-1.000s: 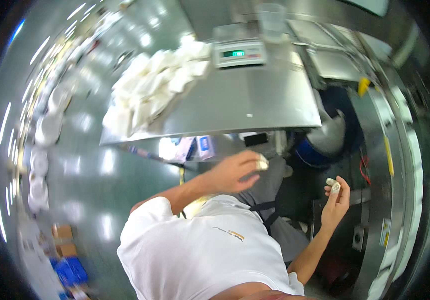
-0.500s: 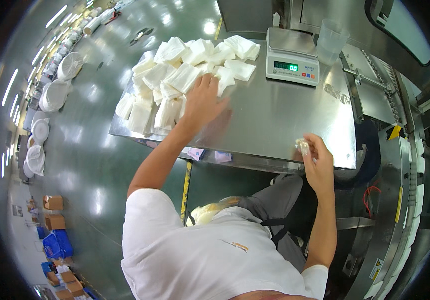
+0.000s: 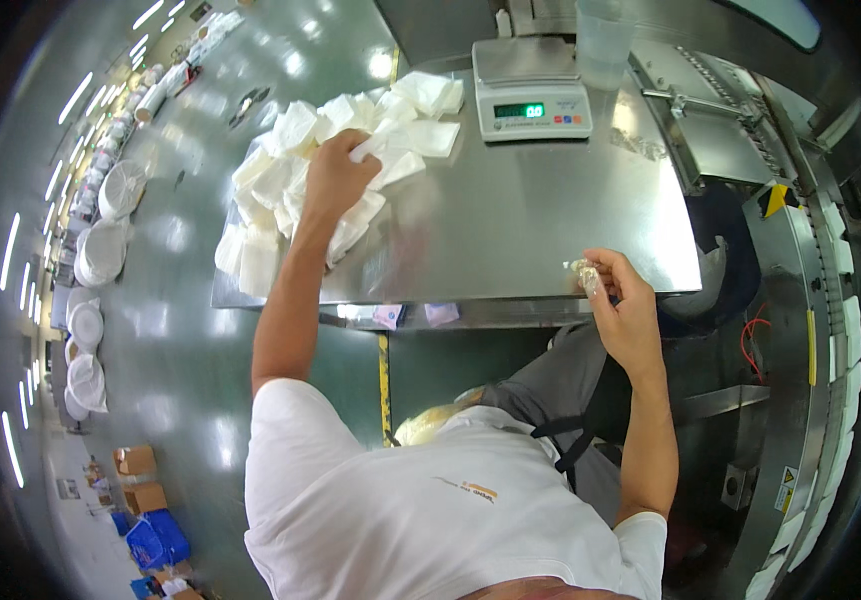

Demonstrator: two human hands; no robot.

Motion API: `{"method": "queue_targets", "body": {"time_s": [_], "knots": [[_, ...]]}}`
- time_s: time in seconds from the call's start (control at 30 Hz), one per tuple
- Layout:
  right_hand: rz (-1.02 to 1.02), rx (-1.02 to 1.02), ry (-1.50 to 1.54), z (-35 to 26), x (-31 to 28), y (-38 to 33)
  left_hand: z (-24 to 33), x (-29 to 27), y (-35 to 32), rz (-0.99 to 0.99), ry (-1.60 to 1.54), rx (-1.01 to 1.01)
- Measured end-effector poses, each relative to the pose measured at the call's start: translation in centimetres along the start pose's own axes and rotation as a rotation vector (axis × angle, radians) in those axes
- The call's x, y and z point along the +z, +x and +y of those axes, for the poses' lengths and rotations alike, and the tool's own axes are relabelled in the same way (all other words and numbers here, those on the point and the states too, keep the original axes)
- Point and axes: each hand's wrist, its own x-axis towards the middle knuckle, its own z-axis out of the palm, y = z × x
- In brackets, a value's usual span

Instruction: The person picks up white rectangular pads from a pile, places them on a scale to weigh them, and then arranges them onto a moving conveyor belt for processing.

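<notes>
A loose heap of folded white sheets (image 3: 285, 180), soft like wipes or tissue, covers the left part of a steel table (image 3: 510, 220). My left hand (image 3: 338, 178) is over the middle of the heap, closed with one folded white sheet (image 3: 364, 149) pinched between thumb and fingers. Near the table's front right edge, my right hand (image 3: 625, 305) is closed around a small crumpled piece of clear, yellowish plastic film (image 3: 583, 274). Part of that film is hidden by the fingers.
A digital scale (image 3: 530, 95) with a lit green display stands at the back, and a clear plastic jug (image 3: 605, 45) is to its right. Conveyor machinery (image 3: 720, 120) borders the table's right side. Small purple-and-white packets (image 3: 440, 314) lie under the front edge.
My left hand has moved from the heap's near side further into it and now pinches a folded sheet. My right hand keeps the film near the front edge. The whole view has shifted.
</notes>
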Motion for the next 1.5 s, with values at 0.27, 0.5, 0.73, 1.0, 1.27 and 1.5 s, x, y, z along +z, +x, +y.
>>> {"method": "queue_targets", "body": {"time_s": [0.27,0.5,0.73,1.0,1.27,1.5], "knots": [[0.002,-0.201,0.172,-4.4,-4.7,-1.5,15.8,4.3,-6.9,-0.714,-1.101,-0.011],[0.365,-0.006,0.062,-5.1,-10.9,-12.5,28.5,10.2,-14.9,-1.066,-1.089,0.143],[0.805,0.053,0.385,-3.0,-14.8,-24.4,36.8,16.3,-18.9,-1.517,-1.124,0.2],[0.989,0.337,-0.15,-2.3,-16.1,-31.6,42.4,23.6,-26.7,-1.681,-1.124,0.066],[1.331,0.353,-0.597,-0.1,-16.6,-34.7,44.9,25.5,-32.9,-1.693,-1.237,0.247],[1.576,0.39,-0.277,0.6,-16.1,-36.0,46.8,24.8,-34.4,-1.792,-1.393,0.171]]}}
